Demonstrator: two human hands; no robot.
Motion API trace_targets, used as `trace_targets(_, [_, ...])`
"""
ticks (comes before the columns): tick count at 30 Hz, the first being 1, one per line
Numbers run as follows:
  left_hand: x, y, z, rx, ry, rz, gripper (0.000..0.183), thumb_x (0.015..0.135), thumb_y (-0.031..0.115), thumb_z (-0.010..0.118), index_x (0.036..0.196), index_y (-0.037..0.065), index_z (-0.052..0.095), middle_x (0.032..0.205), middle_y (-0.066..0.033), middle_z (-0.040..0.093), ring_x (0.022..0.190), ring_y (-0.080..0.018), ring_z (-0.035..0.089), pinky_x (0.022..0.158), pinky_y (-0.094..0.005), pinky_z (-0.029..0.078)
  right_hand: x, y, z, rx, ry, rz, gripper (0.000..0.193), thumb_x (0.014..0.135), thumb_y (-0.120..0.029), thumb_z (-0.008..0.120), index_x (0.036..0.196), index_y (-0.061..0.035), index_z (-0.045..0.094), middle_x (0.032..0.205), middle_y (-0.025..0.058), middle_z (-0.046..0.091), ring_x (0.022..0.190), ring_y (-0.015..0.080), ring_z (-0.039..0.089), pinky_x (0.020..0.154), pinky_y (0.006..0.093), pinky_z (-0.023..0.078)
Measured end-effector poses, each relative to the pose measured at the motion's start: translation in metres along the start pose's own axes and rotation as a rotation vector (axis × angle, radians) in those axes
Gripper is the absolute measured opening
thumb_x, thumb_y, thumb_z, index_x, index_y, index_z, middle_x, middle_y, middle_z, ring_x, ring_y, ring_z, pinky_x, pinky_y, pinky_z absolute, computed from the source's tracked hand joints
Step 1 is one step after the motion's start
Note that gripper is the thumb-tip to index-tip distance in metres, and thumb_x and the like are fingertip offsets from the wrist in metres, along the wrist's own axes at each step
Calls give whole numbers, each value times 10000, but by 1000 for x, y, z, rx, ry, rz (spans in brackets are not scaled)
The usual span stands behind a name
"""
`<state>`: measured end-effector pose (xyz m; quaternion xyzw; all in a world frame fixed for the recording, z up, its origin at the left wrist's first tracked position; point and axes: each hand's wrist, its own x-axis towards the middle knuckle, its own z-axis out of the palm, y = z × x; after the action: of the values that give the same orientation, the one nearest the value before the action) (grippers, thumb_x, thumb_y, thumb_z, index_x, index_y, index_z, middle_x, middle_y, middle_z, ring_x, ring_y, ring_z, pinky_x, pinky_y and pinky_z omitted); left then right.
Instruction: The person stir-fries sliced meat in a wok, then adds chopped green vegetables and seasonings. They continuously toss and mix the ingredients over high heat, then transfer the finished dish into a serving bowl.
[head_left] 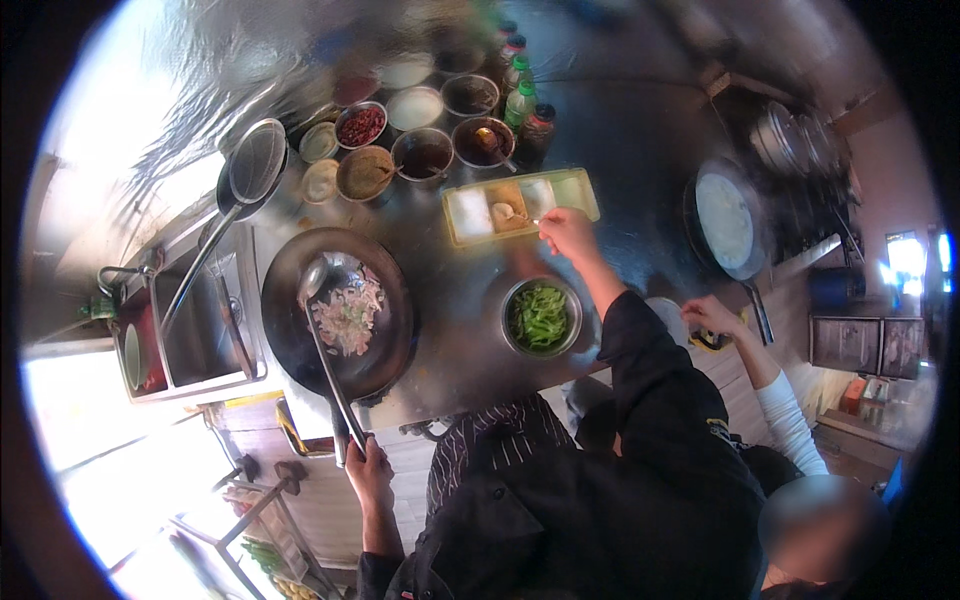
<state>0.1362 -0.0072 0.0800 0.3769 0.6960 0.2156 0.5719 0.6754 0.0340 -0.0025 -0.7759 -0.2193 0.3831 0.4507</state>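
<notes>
My left hand (368,476) is closed around the end of a long-handled ladle (335,385), close by the wok's handle; whether it grips that too I cannot tell. The ladle's bowl lies inside the dark wok (282,345), beside chopped pale meat with bits of green (348,318). Over a yellow seasoning box (462,240), my right hand (566,236) pinches a small spoon (530,222), its far end at the compartment of tan powder. White and pale seasonings fill the neighbouring compartments. Below that hand stands a metal bowl of sliced green peppers (541,315).
Behind the wok are several sauce and spice bowls (423,153) and bottles (520,103). A mesh strainer (258,160) leans near the sink (195,335) at left. Another person's hand (712,316) is at right, near a pan of pale contents (724,222).
</notes>
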Motion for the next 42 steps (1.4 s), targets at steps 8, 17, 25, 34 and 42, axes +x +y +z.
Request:
trace_targets(8, [-7,6,-16,22,-7,127,203,1034,199,618,865,111,551,621,76,438,472,-19,374,402,-224,273,-35,-18,9,190,-21,18,135,942,-129,702,922,4,711,760,61,687,542,84,554,461,255,456])
trace_targets(17, [-32,-16,-57,-140,-8,43,188,1029,220,635,909,77,614,638,78,482,497,-19,415,431,-225,307,-112,-87,155,153,-393,-146,135,975,-124,677,943,5,700,773,59,686,543,78,566,462,237,452])
trace_targets(25, [-57,-43,-100,-116,70,93,188,1008,206,639,966,24,661,666,69,526,546,-20,440,479,-225,336,-132,-128,246,143,-477,-298,126,960,-114,669,927,4,702,764,63,692,536,86,578,458,252,459])
trace_targets(34, [-60,-57,-107,-142,37,83,171,1014,184,617,997,17,647,667,50,526,508,-42,450,457,-235,344,-142,-106,238,29,-297,-292,144,980,-127,670,928,2,705,742,48,693,531,85,592,457,248,481])
trace_targets(42, [-46,-34,-90,-180,-22,51,145,1011,165,642,1036,24,668,658,81,504,515,-24,422,457,-223,321,-115,-71,233,-274,-4,-773,125,963,-111,666,892,-17,708,740,45,702,589,116,655,492,299,527])
